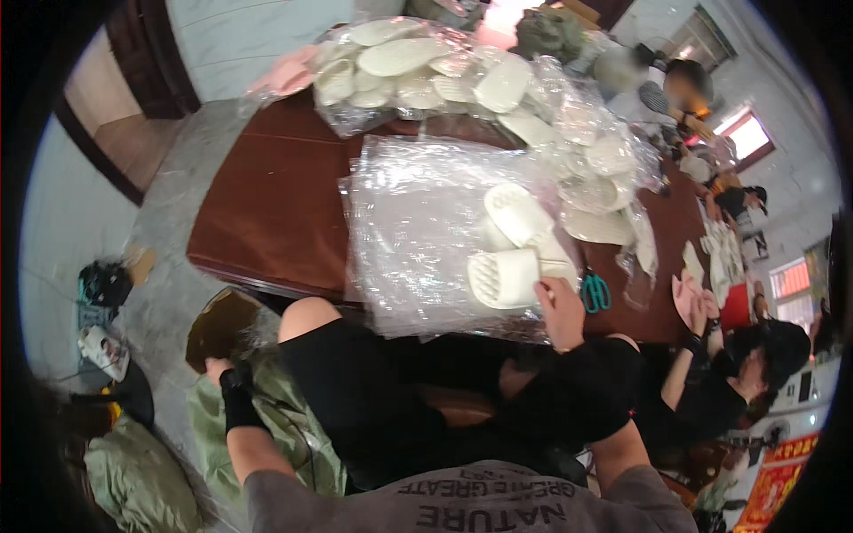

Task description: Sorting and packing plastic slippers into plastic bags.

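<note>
1. The right hand is seen at about 4 o'clock from the middle of the view, at the near edge of the brown table.
2. Its grip is closed on the edge of a cream slipper, with the fingers bent around it.
3. This slipper is laid on a stack of clear plastic bags on the table, with its ribbed sole turned up.
4. A second cream slipper is seen just behind it, at 12 o'clock from the first one, and the two are touching.
5. Green-handled scissors are laid on the table just beside the right hand, at 3 o'clock from it.
6. The left hand is held low at 8 o'clock, off the table, over a green sack on the floor.
7. A black wrist band is worn on that arm. It cannot be told if the left grip is spread or closed.
8. A big heap of cream slippers in clear bags is piled at 12 o'clock on the far side of the table.
9. Another person in black is seated at 4 o'clock, next to the table.
</note>
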Action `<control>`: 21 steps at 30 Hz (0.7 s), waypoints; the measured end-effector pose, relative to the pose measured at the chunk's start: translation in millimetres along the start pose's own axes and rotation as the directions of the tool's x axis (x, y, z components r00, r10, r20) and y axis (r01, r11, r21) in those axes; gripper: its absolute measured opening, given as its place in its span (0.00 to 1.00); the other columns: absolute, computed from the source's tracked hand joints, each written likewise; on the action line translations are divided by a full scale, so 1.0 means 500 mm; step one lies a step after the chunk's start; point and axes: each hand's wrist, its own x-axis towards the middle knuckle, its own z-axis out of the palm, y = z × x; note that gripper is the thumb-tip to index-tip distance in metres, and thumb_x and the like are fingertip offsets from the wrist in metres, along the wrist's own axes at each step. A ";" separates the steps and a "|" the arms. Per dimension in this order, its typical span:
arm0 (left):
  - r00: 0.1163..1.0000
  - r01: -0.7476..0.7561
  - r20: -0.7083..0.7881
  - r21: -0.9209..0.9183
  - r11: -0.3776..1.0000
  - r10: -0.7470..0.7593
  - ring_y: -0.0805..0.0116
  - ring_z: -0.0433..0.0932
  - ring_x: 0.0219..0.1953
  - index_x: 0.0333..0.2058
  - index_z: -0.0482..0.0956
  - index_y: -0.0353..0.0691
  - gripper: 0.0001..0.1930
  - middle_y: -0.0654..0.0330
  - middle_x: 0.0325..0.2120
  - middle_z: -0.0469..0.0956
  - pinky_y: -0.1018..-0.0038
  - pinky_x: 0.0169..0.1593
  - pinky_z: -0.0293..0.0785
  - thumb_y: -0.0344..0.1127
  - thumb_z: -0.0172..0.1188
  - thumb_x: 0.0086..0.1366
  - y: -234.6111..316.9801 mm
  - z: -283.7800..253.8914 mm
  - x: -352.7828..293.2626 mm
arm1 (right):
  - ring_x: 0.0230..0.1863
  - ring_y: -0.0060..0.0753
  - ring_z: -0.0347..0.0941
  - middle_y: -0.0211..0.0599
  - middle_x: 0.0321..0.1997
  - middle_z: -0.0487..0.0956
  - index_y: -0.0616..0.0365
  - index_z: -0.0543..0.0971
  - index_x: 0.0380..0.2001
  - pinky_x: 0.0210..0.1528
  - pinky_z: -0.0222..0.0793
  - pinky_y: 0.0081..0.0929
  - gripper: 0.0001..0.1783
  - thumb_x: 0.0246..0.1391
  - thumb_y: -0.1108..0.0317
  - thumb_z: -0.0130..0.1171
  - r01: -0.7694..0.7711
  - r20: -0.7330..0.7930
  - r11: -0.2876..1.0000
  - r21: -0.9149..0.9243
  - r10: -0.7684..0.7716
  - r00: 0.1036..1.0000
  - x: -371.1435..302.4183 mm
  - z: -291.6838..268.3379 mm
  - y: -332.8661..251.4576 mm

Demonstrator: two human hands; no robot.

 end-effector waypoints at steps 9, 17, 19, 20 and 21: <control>0.713 -0.635 -0.382 -0.707 0.311 0.588 0.61 0.72 0.51 0.51 0.74 0.35 0.15 0.54 0.48 0.74 0.70 0.56 0.65 0.31 0.52 0.67 0.438 -0.366 -0.276 | 0.11 0.18 0.62 0.32 0.23 0.76 0.63 0.74 0.37 0.12 0.55 0.21 0.09 0.54 0.71 0.59 -0.443 0.321 0.704 0.555 0.310 0.895 0.049 -0.040 0.020; -0.028 -0.597 -0.149 -0.791 -0.136 0.988 0.61 0.74 0.50 0.46 0.77 0.36 0.12 0.53 0.47 0.76 0.71 0.53 0.68 0.30 0.56 0.63 0.776 -0.415 -0.745 | 0.14 0.18 0.66 0.32 0.28 0.75 0.59 0.72 0.42 0.15 0.62 0.19 0.10 0.55 0.72 0.55 -0.328 0.464 0.828 0.455 0.093 0.881 0.034 -0.209 0.060; -0.131 -0.575 -0.133 -0.797 -0.185 0.982 0.57 0.75 0.49 0.44 0.78 0.36 0.12 0.52 0.48 0.76 0.69 0.51 0.70 0.31 0.57 0.62 0.854 -0.323 -0.772 | 0.21 0.26 0.71 0.36 0.32 0.76 0.58 0.71 0.44 0.24 0.68 0.25 0.12 0.56 0.69 0.54 -0.328 0.561 0.877 0.351 0.083 0.824 0.047 -0.234 0.067; -0.114 -0.620 -0.114 -0.768 -0.161 0.987 0.56 0.75 0.49 0.44 0.78 0.36 0.13 0.52 0.47 0.76 0.68 0.51 0.70 0.32 0.58 0.62 0.895 -0.279 -0.788 | 0.27 0.32 0.73 0.39 0.34 0.76 0.58 0.71 0.44 0.30 0.69 0.29 0.12 0.57 0.67 0.52 -0.171 0.564 0.938 0.302 -0.032 0.825 0.051 -0.243 0.082; -0.101 -0.659 -0.100 -0.739 -0.142 0.990 0.55 0.75 0.48 0.43 0.78 0.35 0.13 0.52 0.46 0.77 0.67 0.51 0.70 0.33 0.58 0.61 0.933 -0.236 -0.806 | 0.33 0.38 0.75 0.42 0.37 0.76 0.58 0.71 0.44 0.36 0.70 0.33 0.13 0.58 0.64 0.51 -0.007 0.568 0.969 0.247 -0.139 0.811 0.053 -0.250 0.092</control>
